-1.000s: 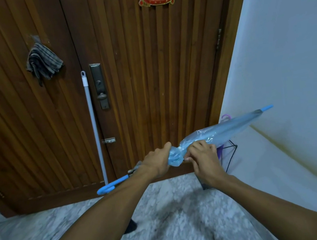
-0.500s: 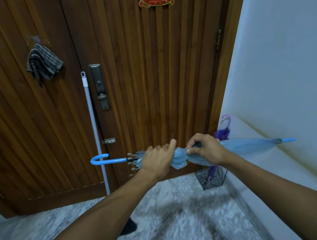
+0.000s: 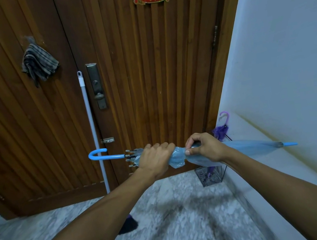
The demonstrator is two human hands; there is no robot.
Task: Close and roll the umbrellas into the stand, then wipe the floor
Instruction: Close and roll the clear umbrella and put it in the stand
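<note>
I hold a closed light-blue umbrella [image 3: 250,146] level in front of the door, its hooked handle to the left and its tip to the right. My left hand [image 3: 154,159] grips the bunched canopy near the rib ends. My right hand [image 3: 205,150] grips the rolled canopy just to the right of it, thumb and fingers pinching the fabric. A wire umbrella stand [image 3: 210,175] sits on the floor in the corner, behind and below my right hand. A purple umbrella [image 3: 220,130] stands in it with its hooked handle up.
A mop handle [image 3: 92,128] leans against the wooden door [image 3: 158,80], its dark head partly hidden behind my left forearm. A striped cloth [image 3: 39,64] hangs on the door at upper left. The white wall [image 3: 286,64] is close on the right. The floor [image 3: 186,226] is grey marble.
The umbrella swung from tilted, tip up to the right, to level. The handle rose on the left and the tip dropped. Both hands stayed on the canopy.
</note>
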